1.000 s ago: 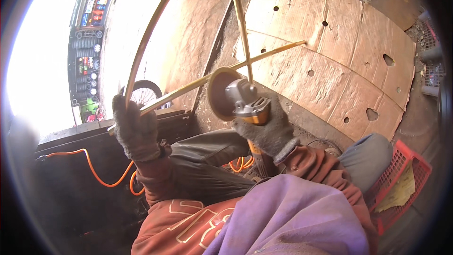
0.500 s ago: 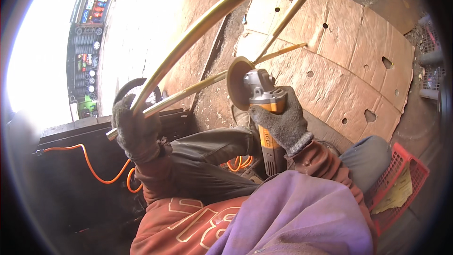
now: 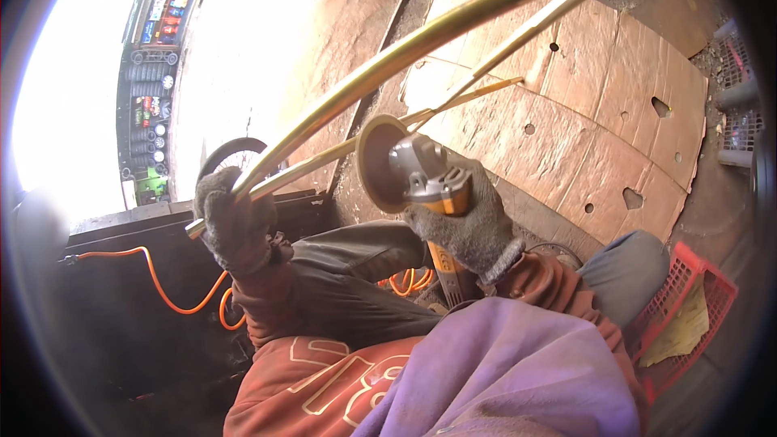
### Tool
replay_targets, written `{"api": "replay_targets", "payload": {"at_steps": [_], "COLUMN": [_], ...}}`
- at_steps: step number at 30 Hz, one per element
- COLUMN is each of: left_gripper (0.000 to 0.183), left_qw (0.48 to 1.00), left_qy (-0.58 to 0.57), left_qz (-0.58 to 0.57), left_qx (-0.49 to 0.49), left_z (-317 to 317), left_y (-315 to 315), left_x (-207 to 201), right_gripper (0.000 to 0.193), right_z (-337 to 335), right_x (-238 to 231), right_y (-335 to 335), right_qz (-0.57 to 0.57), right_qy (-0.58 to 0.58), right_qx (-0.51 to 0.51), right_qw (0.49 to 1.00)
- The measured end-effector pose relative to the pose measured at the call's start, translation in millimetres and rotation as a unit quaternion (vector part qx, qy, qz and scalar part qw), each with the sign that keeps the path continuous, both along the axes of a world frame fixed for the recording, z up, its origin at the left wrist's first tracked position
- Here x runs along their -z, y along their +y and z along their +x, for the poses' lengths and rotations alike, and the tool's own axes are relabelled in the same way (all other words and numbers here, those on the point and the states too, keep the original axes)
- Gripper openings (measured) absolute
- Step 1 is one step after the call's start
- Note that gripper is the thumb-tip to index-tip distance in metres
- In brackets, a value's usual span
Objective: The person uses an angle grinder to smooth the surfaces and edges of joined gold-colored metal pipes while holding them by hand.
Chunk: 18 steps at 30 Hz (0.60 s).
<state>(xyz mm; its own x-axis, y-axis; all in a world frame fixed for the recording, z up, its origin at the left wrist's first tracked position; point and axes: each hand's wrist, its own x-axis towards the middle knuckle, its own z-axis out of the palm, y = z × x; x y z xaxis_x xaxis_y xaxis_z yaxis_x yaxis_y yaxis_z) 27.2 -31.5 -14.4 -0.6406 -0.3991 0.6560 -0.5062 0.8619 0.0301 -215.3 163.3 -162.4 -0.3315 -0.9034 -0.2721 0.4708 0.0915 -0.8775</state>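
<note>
My left hand (image 3: 235, 222), in a grey knit glove, is closed round the ends of a bent, brass-coloured tube frame (image 3: 388, 61). From there the frame slants up and away to the right. In its grey glove, my right hand (image 3: 473, 222) grips an angle grinder (image 3: 422, 171) with a silver head and an orange-and-grey body. The grinder's brown disc (image 3: 379, 163) stands edge-up close to the frame's lower tube; whether they touch, I cannot tell. Part of the grinder's body is hidden behind the right hand and sleeve.
Flattened cardboard (image 3: 566, 105) with holes lies on the floor ahead. A red plastic crate (image 3: 688, 316) stands at the right, beside my knee. An orange cord (image 3: 166, 306) runs across the dark surface at left. Behind my left hand is a spoked wheel (image 3: 235, 154).
The grinder has moved left and slightly down in my right hand. The far end of the tube frame has swung right and down, while my left hand stays nearly in place.
</note>
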Motion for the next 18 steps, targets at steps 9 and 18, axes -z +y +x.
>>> {"api": "replay_targets", "payload": {"at_steps": [9, 18], "left_gripper": [0.026, 0.038], "left_qw": [0.993, 0.967], "left_qy": [0.027, 0.094], "left_qz": [-0.065, 0.231], "left_qx": [0.098, -0.061], "left_z": [-37, -2], "left_y": [11, -37], "left_x": [-7, 4], "right_gripper": [0.053, 0.038], "right_z": [-8, -68], "right_x": [-7, -21], "right_y": [-5, 59], "right_qz": [-0.008, 0.055], "right_qy": [-0.068, -0.184], "right_qx": [0.003, 0.044], "right_qw": [0.998, 0.98]}}
